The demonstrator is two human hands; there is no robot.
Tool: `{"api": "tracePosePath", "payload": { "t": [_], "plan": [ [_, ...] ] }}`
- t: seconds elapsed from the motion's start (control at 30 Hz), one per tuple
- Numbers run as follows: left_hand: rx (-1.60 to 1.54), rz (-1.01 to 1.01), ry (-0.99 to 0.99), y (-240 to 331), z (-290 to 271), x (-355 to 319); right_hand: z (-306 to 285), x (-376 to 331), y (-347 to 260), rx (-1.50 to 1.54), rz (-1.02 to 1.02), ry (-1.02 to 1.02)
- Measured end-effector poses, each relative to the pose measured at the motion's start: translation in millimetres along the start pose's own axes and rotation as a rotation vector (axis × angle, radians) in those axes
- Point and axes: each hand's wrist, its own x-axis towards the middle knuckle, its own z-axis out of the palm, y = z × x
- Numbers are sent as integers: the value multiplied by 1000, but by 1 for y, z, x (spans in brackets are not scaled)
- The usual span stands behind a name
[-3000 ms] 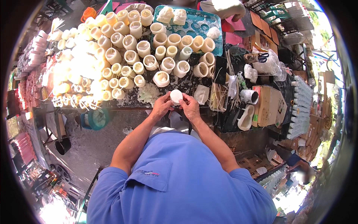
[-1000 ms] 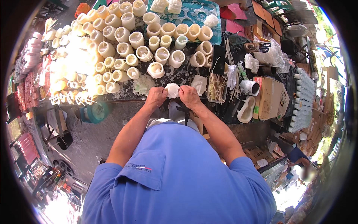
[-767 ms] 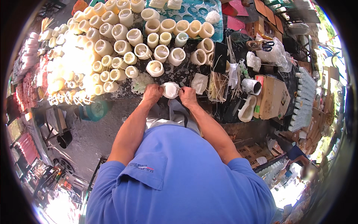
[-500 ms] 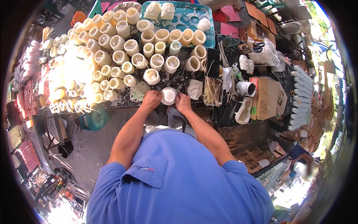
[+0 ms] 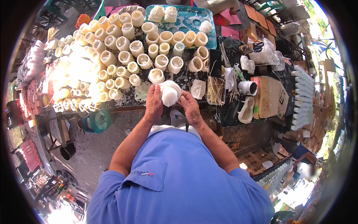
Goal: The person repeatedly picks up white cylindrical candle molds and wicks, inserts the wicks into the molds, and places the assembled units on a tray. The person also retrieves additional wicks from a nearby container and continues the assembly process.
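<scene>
Between my two hands, at the table's front edge, is a white wax-like piece (image 5: 170,94) with a smooth rounded bulge facing me and a wider rim behind it. My left hand (image 5: 154,101) grips its left side, fingers upright along the rim. On the right side, my right hand (image 5: 190,107) pinches it with thumb and fingers. Just beyond stands a cream hollow cylinder (image 5: 156,76) with a pale lump inside. A square white block (image 5: 198,89) lies to the right of the piece, and pale shavings (image 5: 143,92) lie to its left.
Many cream cylinders (image 5: 126,58) crowd the table's left and middle. Behind them sits a turquoise tray (image 5: 207,16) with white lumps. Dry stalks (image 5: 215,87), a cardboard box (image 5: 269,98) and scissors (image 5: 258,47) lie to the right. Another person's arm (image 5: 220,5) shows at the far edge.
The white piece has been lifted slightly and tipped, so its rounded bulge now shows. Both hands have turned around it, fingers more upright. Another person's arm has appeared at the far edge.
</scene>
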Motion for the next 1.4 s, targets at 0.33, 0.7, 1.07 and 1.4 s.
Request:
{"api": "tracePosePath", "payload": {
  "t": [0.33,0.7,1.07,1.4],
  "plan": [
    [281,168,123,29,-5,1,36,10,-25,-67,-143,89],
    [414,136,9,25,-23,21,17,27,5,335,232,110],
    [-247,78,-329,26,-6,-24,6,24,-51,-19,64,-106],
    [-3,231,-52,15,-9,-25,50,22,-29,-415,-284,205]
  ]
}}
